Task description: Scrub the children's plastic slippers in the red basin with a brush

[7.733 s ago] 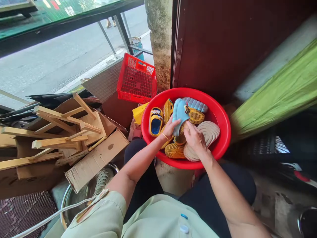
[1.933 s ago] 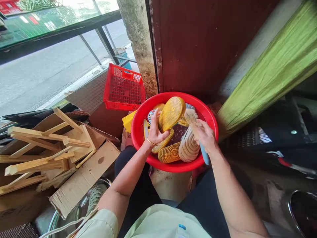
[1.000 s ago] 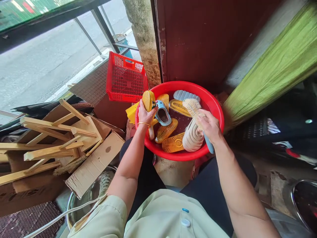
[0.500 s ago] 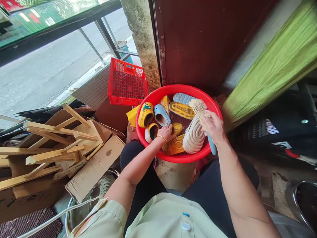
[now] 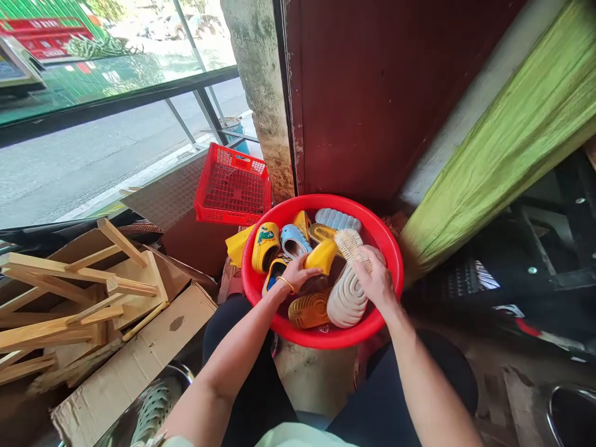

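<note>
A red plastic basin (image 5: 326, 200) sits on my lap, filled with wet children's clogs and shoe soles. My right hand (image 5: 376, 280) is shut on a bristle brush (image 5: 349, 247), pressing it against a ribbed beige sole (image 5: 348, 303). The brush's handle is hidden by that hand. My left hand (image 5: 298, 277) lies with its fingers spread among the shoes, next to a yellow clog (image 5: 322, 256). Nearby are a yellow clog with a green motif (image 5: 265, 248), a light blue clog (image 5: 293, 241), an orange sole (image 5: 308, 310) and a grey-blue sole (image 5: 338, 220).
A red plastic crate (image 5: 231, 185) stands behind the basin, beside a concrete pillar (image 5: 256, 93) and a dark red door (image 5: 354, 93). Cardboard and wooden slats (image 5: 79, 292) are piled at left. Green cloth (image 5: 488, 167) hangs at right.
The view has tilted up, so the basin sits lower in the picture. My left hand has moved up among the clogs. The brush has come down onto the beige sole, and the shoes have shifted.
</note>
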{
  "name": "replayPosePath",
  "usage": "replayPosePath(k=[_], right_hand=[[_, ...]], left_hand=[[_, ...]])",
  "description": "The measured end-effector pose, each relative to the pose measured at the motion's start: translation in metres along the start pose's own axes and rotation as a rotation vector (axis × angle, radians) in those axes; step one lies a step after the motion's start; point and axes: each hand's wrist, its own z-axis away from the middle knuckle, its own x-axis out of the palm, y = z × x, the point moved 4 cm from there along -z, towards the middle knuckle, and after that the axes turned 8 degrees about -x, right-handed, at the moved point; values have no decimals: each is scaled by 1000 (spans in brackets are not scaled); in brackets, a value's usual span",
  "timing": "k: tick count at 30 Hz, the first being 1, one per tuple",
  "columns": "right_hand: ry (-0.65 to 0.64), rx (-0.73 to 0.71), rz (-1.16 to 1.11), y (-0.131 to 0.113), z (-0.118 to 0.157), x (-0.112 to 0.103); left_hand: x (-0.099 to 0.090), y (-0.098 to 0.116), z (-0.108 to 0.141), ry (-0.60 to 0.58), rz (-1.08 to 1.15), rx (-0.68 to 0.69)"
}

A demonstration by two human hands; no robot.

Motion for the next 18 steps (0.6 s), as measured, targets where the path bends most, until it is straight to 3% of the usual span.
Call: replayPosePath(k=[2, 6, 9, 13, 15, 18], right_hand=[[-63, -61, 100, -15, 4, 14], [-259, -108, 244, -30, 5, 37], [-120, -45, 268, -16, -11, 25], [102, 45, 148, 4, -24, 8], [129, 94, 3, 1, -22, 10], [15, 172, -217, -15, -11, 24]], left_hand=[[-1, 4, -1, 25, 157, 2], [-2, 12, 4, 13, 268, -5], [-3, 18, 10, -45, 337, -45], [-6, 22, 13, -31, 527, -80], [-6, 21, 11, -19, 605, -76], [-4, 17, 4, 24, 685, -64]])
